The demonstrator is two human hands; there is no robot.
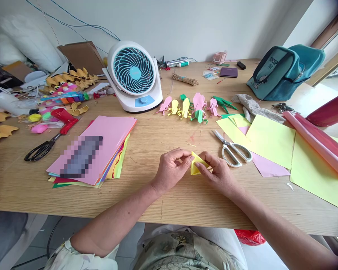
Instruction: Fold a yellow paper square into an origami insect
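Note:
A small folded piece of yellow paper (196, 168) is held between my two hands, just above the wooden table near its front edge. My left hand (173, 165) pinches its left corner between thumb and fingers. On the other side, my right hand (215, 170) grips it with the thumb lying across the front. White-handled scissors (233, 150) lie partly spread just beyond my right hand. Several folded paper figures in pink, yellow and green stand in a row farther back, among them a pink one (198, 100) and a yellow one (185, 108).
To the left lies a stack of coloured paper (115, 129) with a blurred dark object on it, beside black-handled scissors (42, 149). A white fan (135, 75) stands behind. Yellow sheets (272, 140), a pink roll (318, 144) and a teal bag (287, 71) occupy the right.

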